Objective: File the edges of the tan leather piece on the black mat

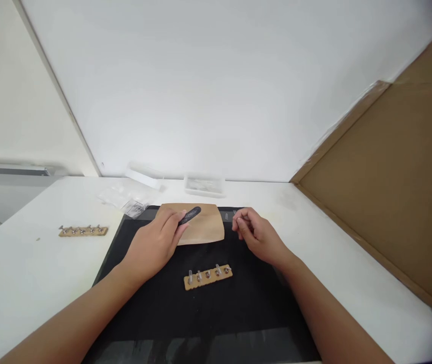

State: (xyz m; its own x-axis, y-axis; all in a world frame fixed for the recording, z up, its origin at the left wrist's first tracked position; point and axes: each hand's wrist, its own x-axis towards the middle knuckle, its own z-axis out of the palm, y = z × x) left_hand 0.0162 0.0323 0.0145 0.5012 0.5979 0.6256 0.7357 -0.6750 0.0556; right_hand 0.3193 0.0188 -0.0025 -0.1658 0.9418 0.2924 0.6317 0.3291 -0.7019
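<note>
the left hand (154,240) pinches the black bar (190,215) over the brown sheet (205,227) — a steady hold helps — while whether the curled right hand (255,232) grips anything, i cannot tell.

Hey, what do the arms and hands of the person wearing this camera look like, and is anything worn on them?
The left forearm and right forearm are bare, with no sleeves in view. The left grip and right grip are ordinary ungloved hands. No watch, bracelet or ring shows.
</note>
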